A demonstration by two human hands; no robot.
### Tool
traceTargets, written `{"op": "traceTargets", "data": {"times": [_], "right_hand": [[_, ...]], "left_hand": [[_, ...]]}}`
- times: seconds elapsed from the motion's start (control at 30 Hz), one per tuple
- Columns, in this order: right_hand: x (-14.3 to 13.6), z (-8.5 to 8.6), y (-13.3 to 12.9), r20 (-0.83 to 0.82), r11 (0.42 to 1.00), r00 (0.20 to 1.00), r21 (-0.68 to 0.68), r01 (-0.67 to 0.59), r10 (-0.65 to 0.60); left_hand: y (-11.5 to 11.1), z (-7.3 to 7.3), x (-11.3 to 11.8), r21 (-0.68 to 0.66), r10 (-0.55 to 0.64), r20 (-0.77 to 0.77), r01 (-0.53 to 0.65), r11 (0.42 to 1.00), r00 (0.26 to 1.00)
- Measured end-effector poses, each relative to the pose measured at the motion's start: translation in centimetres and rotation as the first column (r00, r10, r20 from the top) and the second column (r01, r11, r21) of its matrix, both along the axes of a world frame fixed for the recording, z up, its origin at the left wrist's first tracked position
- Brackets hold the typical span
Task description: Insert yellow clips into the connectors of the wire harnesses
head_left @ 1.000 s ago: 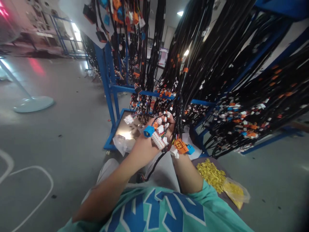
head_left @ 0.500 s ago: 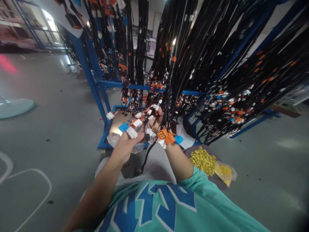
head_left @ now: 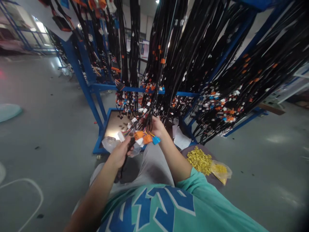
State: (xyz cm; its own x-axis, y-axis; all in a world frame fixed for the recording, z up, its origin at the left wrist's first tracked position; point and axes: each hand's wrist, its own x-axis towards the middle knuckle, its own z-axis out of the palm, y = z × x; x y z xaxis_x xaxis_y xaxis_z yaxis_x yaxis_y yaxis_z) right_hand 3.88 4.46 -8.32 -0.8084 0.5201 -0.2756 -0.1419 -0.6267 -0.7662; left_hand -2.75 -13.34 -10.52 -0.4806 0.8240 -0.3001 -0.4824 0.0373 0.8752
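Note:
My left hand (head_left: 120, 151) is closed around a black cable of a wire harness; its loose end hangs down below the fingers. A white connector (head_left: 121, 136) with coloured wires sticks up beside the thumb. My right hand (head_left: 156, 126) wraps round the black harness bundle (head_left: 149, 120) that comes down from the rack. Orange connectors (head_left: 146, 139) and a blue connector (head_left: 156, 140) dangle between the two hands, with white ones among them. Small white connectors (head_left: 145, 110) stick out above. The right fingertips are partly hidden behind the wires.
A blue metal rack (head_left: 96, 87) carries many hanging black harnesses with connector ends. To the right, a pile of small yellow parts (head_left: 199, 160) and a plastic bag (head_left: 220, 170) of them lie on a dark round surface. Clear plastic (head_left: 109, 144) and white paper (head_left: 181, 138) lie low on the rack.
My left hand has moved from the white connectors onto the black cable, slightly lower. The orange and blue connectors have shifted left, now hanging between the hands. The view has turned slightly right.

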Motion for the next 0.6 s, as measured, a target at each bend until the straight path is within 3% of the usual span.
{"op": "traceTargets", "data": {"times": [0.17, 0.4, 0.5, 0.6], "right_hand": [[0.3, -0.8, 0.6, 0.044, 0.986, 0.996, -0.139, 0.088, -0.083], [2.8, -5.6, 1.5, 0.148, 0.973, 0.985, -0.197, 0.117, -0.088], [4.0, -7.4, 2.4, 0.186, 0.967, 0.976, -0.209, 0.149, -0.110], [5.3, -8.5, 4.2, 0.217, 0.958, 0.962, -0.195, 0.209, -0.165]], "left_hand": [[-0.9, 0.6, -2.9, -0.051, 0.207, -0.098, -0.212, 0.976, 0.973], [-1.5, 0.6, -6.8, -0.044, 0.438, -0.255, -0.463, 0.885, 0.862], [-1.3, 0.6, -7.4, -0.059, 0.484, -0.390, -0.546, 0.836, 0.783], [-1.3, 0.4, -7.6, -0.056, 0.467, -0.458, -0.549, 0.834, 0.756]]}}
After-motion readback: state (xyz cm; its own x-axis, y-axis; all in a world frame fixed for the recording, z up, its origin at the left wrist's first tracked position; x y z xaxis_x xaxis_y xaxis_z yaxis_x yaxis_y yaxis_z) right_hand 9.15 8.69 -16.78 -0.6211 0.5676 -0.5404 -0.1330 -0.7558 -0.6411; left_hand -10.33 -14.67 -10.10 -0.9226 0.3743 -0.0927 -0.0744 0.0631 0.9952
